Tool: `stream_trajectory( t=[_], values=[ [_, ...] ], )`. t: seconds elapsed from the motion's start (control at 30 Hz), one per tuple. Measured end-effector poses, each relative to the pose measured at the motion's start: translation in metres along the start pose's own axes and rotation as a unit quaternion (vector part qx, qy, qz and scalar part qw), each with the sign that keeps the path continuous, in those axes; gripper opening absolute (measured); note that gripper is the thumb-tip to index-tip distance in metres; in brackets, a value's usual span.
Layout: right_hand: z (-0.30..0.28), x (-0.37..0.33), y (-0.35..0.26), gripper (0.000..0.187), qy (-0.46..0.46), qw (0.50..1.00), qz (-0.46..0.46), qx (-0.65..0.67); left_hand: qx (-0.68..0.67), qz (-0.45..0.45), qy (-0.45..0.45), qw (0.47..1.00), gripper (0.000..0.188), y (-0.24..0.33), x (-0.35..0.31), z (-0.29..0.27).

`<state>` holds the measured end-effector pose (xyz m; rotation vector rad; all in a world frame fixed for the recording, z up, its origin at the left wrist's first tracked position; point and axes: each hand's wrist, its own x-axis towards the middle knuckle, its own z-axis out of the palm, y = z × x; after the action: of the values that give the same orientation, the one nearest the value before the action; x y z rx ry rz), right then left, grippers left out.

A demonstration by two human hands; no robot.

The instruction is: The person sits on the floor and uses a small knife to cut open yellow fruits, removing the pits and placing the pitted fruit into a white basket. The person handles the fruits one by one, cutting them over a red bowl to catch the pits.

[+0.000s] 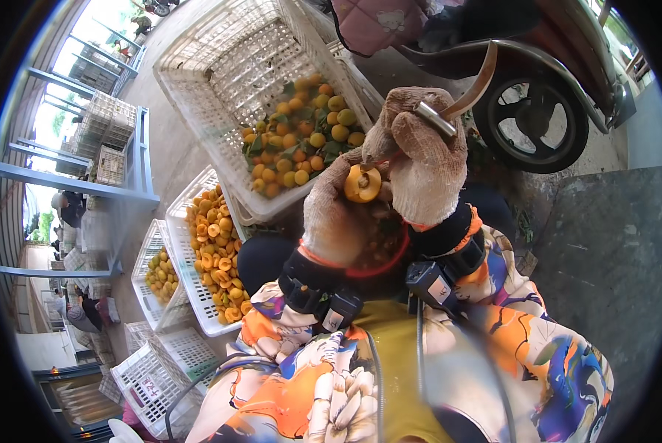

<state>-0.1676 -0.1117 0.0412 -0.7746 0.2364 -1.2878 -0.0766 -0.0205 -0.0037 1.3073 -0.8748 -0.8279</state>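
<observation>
Both hands wear tan knit gloves and meet over a red-rimmed container (396, 263). My left hand (334, 214) is closed around a cut apricot (362, 183), its orange flesh and darker centre facing up. Close against it, the fingers of my right hand (425, 162) are wrapped round a curved tool (478, 87) with a shiny metal collar. Its tan-brown curved part rises above the fist, and whether that is handle or blade I cannot tell. The tool's lower end is hidden by the gloves. Small pieces in the container are partly hidden beneath my hands.
Ahead stands a large white crate (198, 88) with whole apricots (301, 140) and leaves. A white crate (220, 328) of apricot halves (216, 251) and a smaller crate (142, 295) stand left. A scooter (530, 122) is parked at far right.
</observation>
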Motion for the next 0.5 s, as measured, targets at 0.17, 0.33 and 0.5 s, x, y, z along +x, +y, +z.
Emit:
stream_trajectory(
  t=[0.17,0.33,0.5],
  values=[
    [-0.010,-0.002,-0.013,0.026,-0.047,0.999,0.007,-0.021,-0.445,-0.257,-0.029,0.858,0.036,0.003,0.008,0.008],
    [-0.004,-0.004,-0.011,0.026,-0.019,1.000,0.002,0.008,-0.449,-0.260,0.068,0.852,0.031,0.016,0.006,0.016],
    [-0.004,-0.007,-0.004,0.024,-0.020,1.000,-0.003,0.024,0.152,0.141,0.057,0.977,0.037,0.001,0.005,0.014]
  ],
)
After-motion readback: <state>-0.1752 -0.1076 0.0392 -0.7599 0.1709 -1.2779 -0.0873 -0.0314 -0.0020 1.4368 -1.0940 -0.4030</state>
